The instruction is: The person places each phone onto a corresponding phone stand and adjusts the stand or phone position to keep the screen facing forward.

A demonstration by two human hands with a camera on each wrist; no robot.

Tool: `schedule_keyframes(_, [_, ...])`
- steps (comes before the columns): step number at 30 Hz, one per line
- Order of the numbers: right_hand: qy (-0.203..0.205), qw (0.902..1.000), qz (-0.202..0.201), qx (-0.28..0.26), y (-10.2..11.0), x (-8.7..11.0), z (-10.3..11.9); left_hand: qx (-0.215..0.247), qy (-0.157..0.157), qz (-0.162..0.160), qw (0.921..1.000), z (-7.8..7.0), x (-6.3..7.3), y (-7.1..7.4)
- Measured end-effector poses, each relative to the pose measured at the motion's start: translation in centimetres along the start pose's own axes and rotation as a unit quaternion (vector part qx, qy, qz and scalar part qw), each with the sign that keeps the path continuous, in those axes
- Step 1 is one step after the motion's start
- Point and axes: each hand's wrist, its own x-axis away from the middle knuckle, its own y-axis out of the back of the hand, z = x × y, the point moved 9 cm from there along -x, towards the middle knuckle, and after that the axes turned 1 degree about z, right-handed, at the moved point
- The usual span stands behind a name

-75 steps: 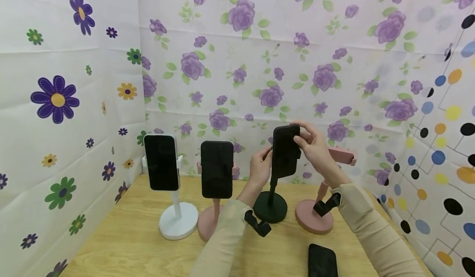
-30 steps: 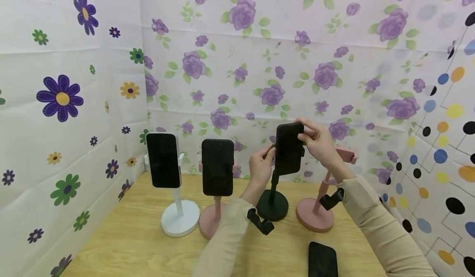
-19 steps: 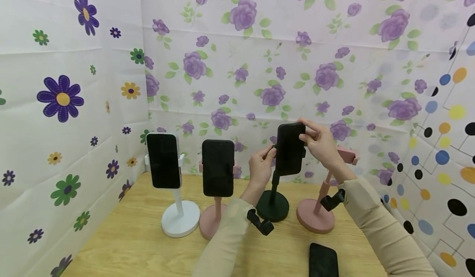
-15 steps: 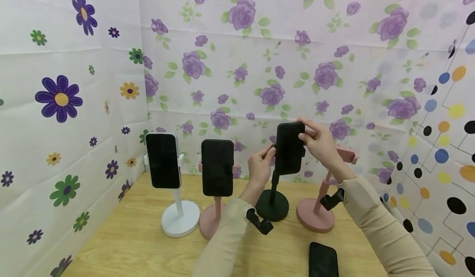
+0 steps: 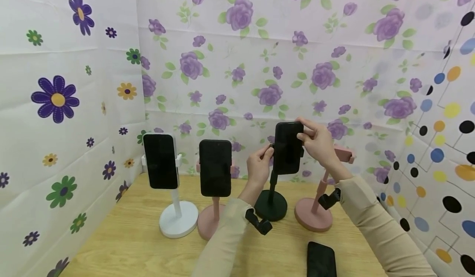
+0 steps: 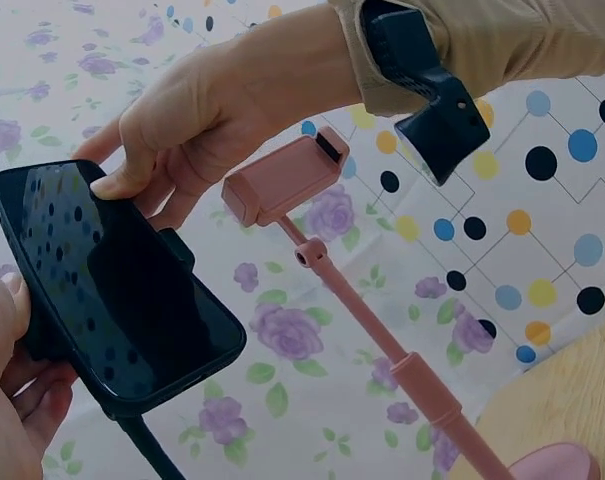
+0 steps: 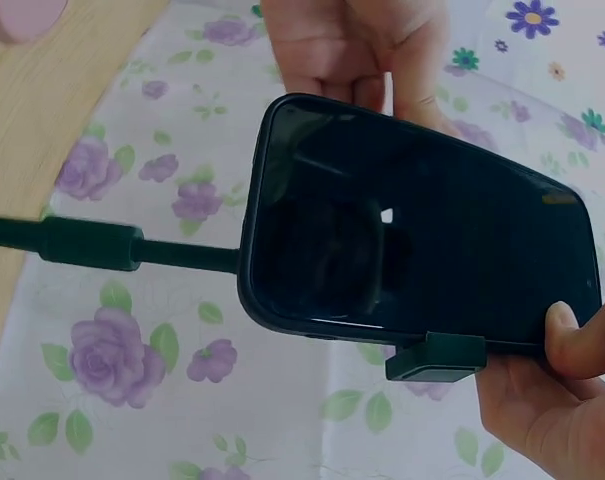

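A black smartphone (image 5: 288, 148) stands upright in the clamp of a dark green phone stand (image 5: 271, 205). My right hand (image 5: 317, 143) pinches its upper right edge, thumb on the screen side and fingers behind. At the left edge my left hand (image 5: 258, 167) pinches the clamp's side between thumb and fingers. In the right wrist view, a green clamp jaw shows against the phone's long edge below the right hand's grip. The left wrist view shows the phone's dark screen (image 6: 112, 280) tilted, with the stand's post under it. Most of the clamp is hidden behind the phone.
To the left, a white stand (image 5: 178, 219) and a pink stand (image 5: 209, 221) each hold a phone. A second pink stand (image 5: 313, 214), its holder bare, is on the right behind the right forearm. Another black phone (image 5: 321, 260) lies on the wooden table (image 5: 122, 235) near the front edge.
Since the earliest frame, the phone has shifted slightly up and right against the stand, and the right hand moved with it. Over the last second both hands stay almost still.
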Motion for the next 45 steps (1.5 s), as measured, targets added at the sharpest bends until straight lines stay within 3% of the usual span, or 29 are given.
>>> schedule_keyframes(11, [0.011,0.9974,-0.045,0.055,0.8,0.2,0.1,-0.057,-0.052,-0.027,0.9967,-1.1,0.1,-0.4])
schedule_keyframes(18, [0.032,0.9936,-0.073,0.08,0.4,0.3,0.4,-0.019,-0.025,-0.024,0.9992,-0.3,-0.1,-0.1])
schedule_keyframes(27, [0.102,0.9835,-0.112,0.098,0.4,0.8,1.7,0.006,-0.013,-0.009,0.9999,-0.2,-0.3,-0.2])
schedule_keyframes(32, [0.116,0.9827,-0.103,0.102,0.5,0.7,1.6,0.02,-0.002,0.008,0.9998,-0.3,-0.2,-0.6])
schedule_keyframes(38, [0.068,0.9937,-0.049,0.074,0.4,0.2,0.4,0.028,0.002,0.018,0.9994,-0.2,-0.3,-0.9])
schedule_keyframes(45, [0.028,0.9978,-0.014,0.058,0.1,-0.2,-0.4,0.028,0.002,0.023,0.9994,-0.2,-0.4,-0.9])
